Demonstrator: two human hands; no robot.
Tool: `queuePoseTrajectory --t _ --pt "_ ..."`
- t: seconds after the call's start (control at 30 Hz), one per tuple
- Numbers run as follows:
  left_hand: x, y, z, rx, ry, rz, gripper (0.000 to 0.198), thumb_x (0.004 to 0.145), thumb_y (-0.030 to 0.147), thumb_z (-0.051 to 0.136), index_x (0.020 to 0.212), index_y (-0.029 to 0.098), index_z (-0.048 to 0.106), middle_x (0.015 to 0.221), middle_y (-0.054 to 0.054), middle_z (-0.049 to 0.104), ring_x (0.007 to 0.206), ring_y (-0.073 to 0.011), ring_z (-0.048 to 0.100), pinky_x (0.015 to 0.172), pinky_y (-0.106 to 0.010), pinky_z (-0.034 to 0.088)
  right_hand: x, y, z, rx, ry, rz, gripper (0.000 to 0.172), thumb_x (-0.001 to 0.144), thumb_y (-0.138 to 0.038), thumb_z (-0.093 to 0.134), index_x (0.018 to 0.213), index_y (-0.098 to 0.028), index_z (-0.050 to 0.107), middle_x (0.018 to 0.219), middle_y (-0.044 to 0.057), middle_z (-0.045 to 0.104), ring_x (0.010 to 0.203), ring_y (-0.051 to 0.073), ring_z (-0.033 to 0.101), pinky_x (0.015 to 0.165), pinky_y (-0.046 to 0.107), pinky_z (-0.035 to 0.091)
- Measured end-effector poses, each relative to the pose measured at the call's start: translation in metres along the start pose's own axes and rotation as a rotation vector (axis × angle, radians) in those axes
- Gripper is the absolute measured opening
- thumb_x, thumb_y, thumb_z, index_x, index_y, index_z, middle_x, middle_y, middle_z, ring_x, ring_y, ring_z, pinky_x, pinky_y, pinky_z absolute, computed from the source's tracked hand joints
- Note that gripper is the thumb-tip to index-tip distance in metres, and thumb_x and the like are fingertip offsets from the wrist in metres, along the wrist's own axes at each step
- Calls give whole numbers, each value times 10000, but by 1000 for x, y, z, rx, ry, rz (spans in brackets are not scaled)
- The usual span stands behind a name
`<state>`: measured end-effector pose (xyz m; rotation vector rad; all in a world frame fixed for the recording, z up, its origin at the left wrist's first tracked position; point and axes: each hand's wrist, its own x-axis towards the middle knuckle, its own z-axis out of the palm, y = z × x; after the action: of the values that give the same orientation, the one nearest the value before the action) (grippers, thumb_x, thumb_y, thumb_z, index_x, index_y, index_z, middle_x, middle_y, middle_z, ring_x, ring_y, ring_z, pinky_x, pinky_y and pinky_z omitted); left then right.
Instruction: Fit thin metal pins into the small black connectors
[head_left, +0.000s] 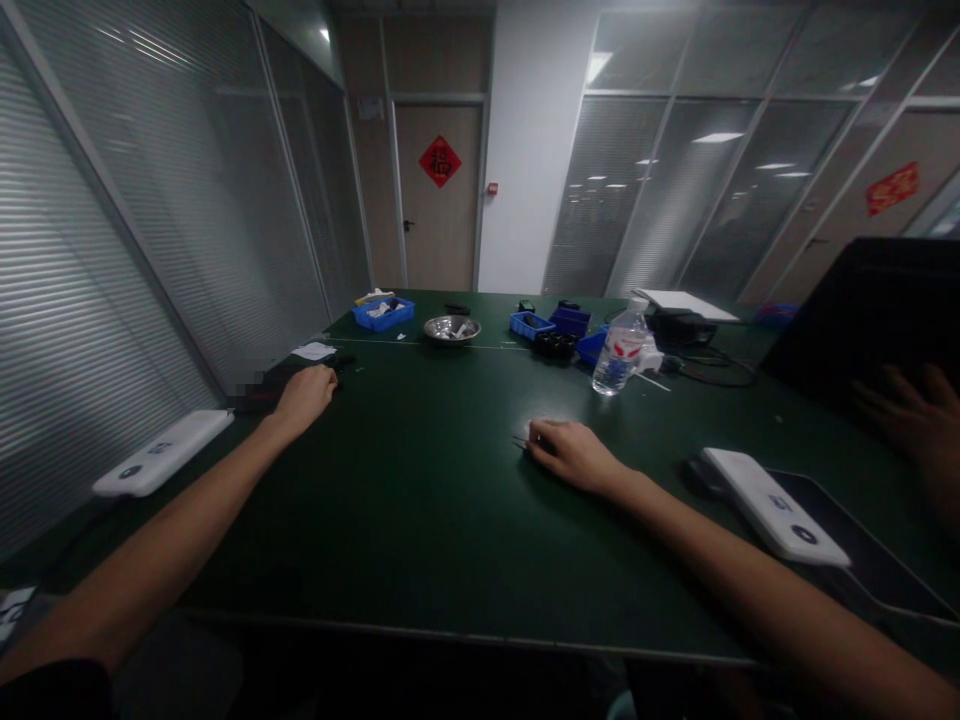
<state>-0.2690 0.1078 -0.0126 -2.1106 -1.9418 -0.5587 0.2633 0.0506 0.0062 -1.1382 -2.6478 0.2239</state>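
Observation:
My right hand (574, 455) rests on the green table, its fingers curled around tweezers (519, 442). Only the two thin tips show, pointing left. Further forward on the left, my left hand (306, 396) reaches out with its fingers bent and closed. A dark, flat object (262, 390) lies beside that hand, partly hidden by it. Small black pieces (345, 360) lie just past its fingers. Whatever the left fingers hold, if anything, is hidden.
White power banks lie at left (165, 452) and right (776, 508). A water bottle (621, 347) stands beyond my right hand. Further back are a metal bowl (452, 338), a blue tray (385, 318) and blue bins (568, 321). Another person's hand (919, 410) is by a dark screen (870, 310).

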Motion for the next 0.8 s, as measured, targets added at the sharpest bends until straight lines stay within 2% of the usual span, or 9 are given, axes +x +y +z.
queuePoseTrajectory --t 0.13,0.3,0.4,0.47,0.57,0.67,0.73,0.8 --pt "-3 5 2 -30 6 -64 184 890 259 567 894 170 728 1021 -175 728 996 -351 688 860 -435 542 0 1 0 -7 2 1 125 1021 -322 532 992 -216 591 910 44 675 767 177 620 711 276 429" --pt "-8 9 3 -105 -6 -164 198 875 256 610 1005 149 713 1096 -160 725 1060 -334 675 912 -430 537 0 2 1 -5 2 3 125 1022 -315 526 990 -213 591 926 46 684 784 175 627 719 274 426" --pt "-7 16 1 -191 -60 -180 227 887 243 617 1059 138 719 1059 -132 748 1006 -300 701 871 -391 548 1 2 2 -8 2 12 120 1017 -316 535 984 -214 589 932 45 691 801 179 637 735 277 425" --pt "-6 29 -1 -262 -123 -136 233 903 270 634 1076 152 737 1069 -107 759 981 -273 710 843 -360 550 1 1 3 -7 2 16 119 1018 -316 533 989 -216 589 939 46 691 801 179 640 735 275 427" --pt "-11 69 -6 -373 -233 -14 233 911 350 676 1080 213 761 1125 -46 761 977 -224 707 832 -314 544 2 -3 2 -20 11 42 134 1025 -328 523 995 -216 591 942 53 690 796 183 641 726 277 429" --pt "-28 131 -11 -616 -391 192 250 933 392 676 1091 216 759 1139 -40 750 951 -205 695 819 -316 528 1 -11 1 -13 12 55 135 1025 -334 531 1014 -217 599 957 58 693 800 187 641 712 277 426" --pt "-44 174 -14 -772 -491 327 229 931 367 694 1081 206 757 1125 -44 747 961 -197 689 823 -308 517 1 -19 1 32 -13 6 125 1020 -328 548 1021 -219 609 951 49 695 800 183 639 708 274 422" --pt "-59 210 -16 -856 -502 427 203 924 346 717 1048 192 762 1074 -48 751 952 -193 683 826 -300 503 0 -27 1 75 -33 -54 128 1011 -333 569 1002 -216 619 922 38 695 784 176 632 700 273 415"
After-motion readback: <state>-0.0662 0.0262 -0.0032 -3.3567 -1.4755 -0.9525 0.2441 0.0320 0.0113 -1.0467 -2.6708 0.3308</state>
